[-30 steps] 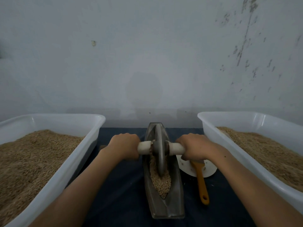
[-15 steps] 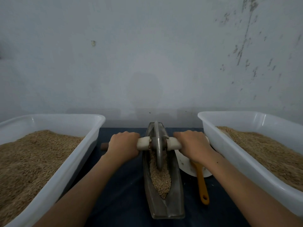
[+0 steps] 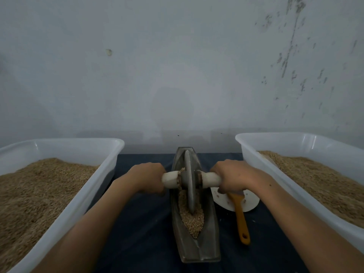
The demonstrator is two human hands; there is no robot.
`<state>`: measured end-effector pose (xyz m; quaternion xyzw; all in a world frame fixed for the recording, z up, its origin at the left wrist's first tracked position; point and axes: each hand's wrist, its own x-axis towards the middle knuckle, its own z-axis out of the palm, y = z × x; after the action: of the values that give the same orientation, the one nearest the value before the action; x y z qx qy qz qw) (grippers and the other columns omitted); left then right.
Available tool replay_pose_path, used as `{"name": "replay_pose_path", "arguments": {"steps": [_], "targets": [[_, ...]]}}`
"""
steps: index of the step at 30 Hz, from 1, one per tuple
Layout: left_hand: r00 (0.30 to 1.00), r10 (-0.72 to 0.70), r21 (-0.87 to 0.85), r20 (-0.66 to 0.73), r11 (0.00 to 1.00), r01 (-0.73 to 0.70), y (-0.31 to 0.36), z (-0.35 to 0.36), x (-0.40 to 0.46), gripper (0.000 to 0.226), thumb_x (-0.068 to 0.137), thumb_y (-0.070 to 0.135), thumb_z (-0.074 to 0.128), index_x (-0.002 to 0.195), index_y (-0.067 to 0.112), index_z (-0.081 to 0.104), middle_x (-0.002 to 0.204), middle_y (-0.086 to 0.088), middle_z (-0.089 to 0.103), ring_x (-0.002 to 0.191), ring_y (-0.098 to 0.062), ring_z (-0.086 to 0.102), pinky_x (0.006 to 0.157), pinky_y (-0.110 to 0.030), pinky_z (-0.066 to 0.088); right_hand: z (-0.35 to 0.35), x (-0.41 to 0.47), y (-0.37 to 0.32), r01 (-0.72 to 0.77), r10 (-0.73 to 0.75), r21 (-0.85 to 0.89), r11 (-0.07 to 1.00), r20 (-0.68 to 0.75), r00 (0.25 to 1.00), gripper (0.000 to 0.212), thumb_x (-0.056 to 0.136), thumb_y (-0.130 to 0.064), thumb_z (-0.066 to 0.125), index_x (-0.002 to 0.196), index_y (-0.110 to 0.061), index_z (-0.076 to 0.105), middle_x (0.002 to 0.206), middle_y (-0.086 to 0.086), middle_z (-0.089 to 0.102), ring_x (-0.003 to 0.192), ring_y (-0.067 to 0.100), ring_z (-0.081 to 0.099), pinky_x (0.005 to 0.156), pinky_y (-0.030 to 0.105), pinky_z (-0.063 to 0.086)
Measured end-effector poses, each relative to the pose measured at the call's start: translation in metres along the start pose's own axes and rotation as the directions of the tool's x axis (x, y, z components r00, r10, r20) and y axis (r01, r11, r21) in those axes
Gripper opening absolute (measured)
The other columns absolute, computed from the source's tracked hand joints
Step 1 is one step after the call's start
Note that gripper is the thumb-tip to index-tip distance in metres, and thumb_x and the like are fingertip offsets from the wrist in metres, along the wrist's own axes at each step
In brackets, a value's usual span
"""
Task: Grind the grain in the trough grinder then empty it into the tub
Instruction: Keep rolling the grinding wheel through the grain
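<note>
Fingers [image 3: 226, 189] of both hands are curled round the pale axle handles of the grinding wheel: the left hand [image 3: 146, 177] is wrapped on the left handle [image 3: 170, 179], the right hand [image 3: 232, 177] on the right handle [image 3: 211, 179], and nothing else is held. The grinding step is judged to be in hand, with the emptying not yet begun; the next move is thought to call for even pressure on both handles so that the disc is rolled along the channel without tipping out. Two large white plastic tubs are set at the left edge [image 3: 82, 196] and the right edge [image 3: 262, 166] of the dark blue cloth [image 3: 141, 233], each smooth-walled, translucent and heaped with tan, granular grain; which of them is meant for the ground batch cannot be told. Between them, at the middle of the cloth, the trough grinder [image 3: 197, 251] is laid lengthwise, a dull grey boat-shaped metal body with pointed ends. A thin grey metal wheel [image 3: 189, 186] is stood upright in its groove. The grain [image 3: 194, 219] to be ground is seen as a coarse, pebbly heap in the near half of the channel. Just right of the trough a flat white disc [image 3: 250, 201] is lain on the cloth, and across it an orange-handled tool [image 3: 240, 217], its head hidden by the right hand.
</note>
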<state>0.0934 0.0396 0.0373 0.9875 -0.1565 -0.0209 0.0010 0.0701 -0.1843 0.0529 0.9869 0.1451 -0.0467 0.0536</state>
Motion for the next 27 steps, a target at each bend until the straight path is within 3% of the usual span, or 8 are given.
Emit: {"name": "replay_pose_path", "arguments": {"steps": [5, 7, 10, 16, 19, 23, 27], "targets": [[0.953, 0.001, 0.133, -0.304, 0.99, 0.041, 0.003, 0.01, 0.003, 0.027, 0.082, 0.035, 0.061, 0.106, 0.024, 0.059, 0.097, 0.002, 0.064, 0.088, -0.018, 0.06, 0.068, -0.03, 0.037, 0.016, 0.008, -0.001, -0.031, 0.028, -0.004, 1.0, -0.293, 0.956, 0.017, 0.088, -0.02, 0.058, 0.104, -0.026, 0.057, 0.102, -0.001, 0.065, 0.091, 0.018, 0.06, 0.07, 0.03, 0.041], [0.93, 0.008, 0.133, -0.367, 0.99, 0.044, 0.004, 0.013, 0.004, 0.024, 0.084, 0.035, 0.06, 0.105, 0.024, 0.057, 0.099, 0.002, 0.064, 0.091, -0.018, 0.06, 0.068, -0.03, 0.036, 0.021, 0.011, -0.001, -0.03, 0.03, 0.006, 1.0, -0.348, 0.937, 0.014, 0.089, -0.02, 0.057, 0.101, -0.027, 0.055, 0.102, -0.001, 0.065, 0.091, 0.019, 0.061, 0.072, 0.03, 0.041], [0.937, 0.018, 0.144, -0.349, 0.989, 0.035, 0.003, 0.012, 0.004, 0.026, 0.084, 0.036, 0.06, 0.108, 0.025, 0.057, 0.101, 0.002, 0.064, 0.092, -0.018, 0.06, 0.069, -0.029, 0.037, 0.021, 0.012, 0.001, -0.022, 0.02, -0.004, 1.0, -0.317, 0.948, 0.017, 0.088, -0.021, 0.058, 0.104, -0.027, 0.056, 0.103, -0.002, 0.064, 0.092, 0.018, 0.06, 0.071, 0.03, 0.04], [0.998, 0.018, 0.124, -0.053, 0.992, -0.011, 0.005, 0.001, 0.001, 0.042, 0.078, 0.035, 0.069, 0.117, 0.022, 0.058, 0.104, -0.001, 0.064, 0.093, -0.019, 0.06, 0.071, -0.03, 0.039, 0.006, 0.005, 0.005, 0.006, -0.007, 0.06, 0.998, 0.021, 1.0, 0.041, 0.08, -0.024, 0.073, 0.119, -0.026, 0.059, 0.11, -0.001, 0.065, 0.093, 0.016, 0.06, 0.076, 0.031, 0.048], [1.0, 0.013, 0.098, 0.017, 0.995, -0.015, 0.007, -0.001, -0.001, 0.046, 0.077, 0.034, 0.071, 0.118, 0.02, 0.058, 0.104, -0.001, 0.064, 0.084, -0.015, 0.055, 0.07, -0.029, 0.039, 0.005, 0.004, 0.006, 0.005, -0.017, 0.119, 0.993, 0.099, 0.995, 0.046, 0.08, -0.023, 0.074, 0.123, -0.024, 0.058, 0.113, 0.001, 0.064, 0.098, 0.017, 0.06, 0.081, 0.032, 0.049], [0.996, 0.021, 0.115, -0.088, 0.993, -0.011, 0.006, 0.003, 0.001, 0.041, 0.077, 0.035, 0.068, 0.115, 0.022, 0.059, 0.103, -0.001, 0.065, 0.09, -0.018, 0.06, 0.069, -0.03, 0.039, 0.006, 0.004, 0.004, 0.017, -0.022, 0.099, 0.995, 0.048, 0.999, 0.041, 0.081, -0.023, 0.073, 0.12, -0.024, 0.059, 0.11, 0.0, 0.065, 0.092, 0.015, 0.059, 0.074, 0.028, 0.045], [0.961, 0.009, 0.109, -0.277, 0.994, 0.022, 0.006, 0.011, 0.005, 0.029, 0.081, 0.036, 0.062, 0.108, 0.026, 0.058, 0.099, 0.002, 0.064, 0.091, -0.019, 0.061, 0.068, -0.031, 0.037, 0.012, 0.006, -0.003, 0.001, 0.001, 0.006, 1.0, -0.209, 0.978, 0.026, 0.086, -0.022, 0.062, 0.112, -0.025, 0.059, 0.105, 0.0, 0.065, 0.092, 0.019, 0.061, 0.07, 0.03, 0.039]]}}
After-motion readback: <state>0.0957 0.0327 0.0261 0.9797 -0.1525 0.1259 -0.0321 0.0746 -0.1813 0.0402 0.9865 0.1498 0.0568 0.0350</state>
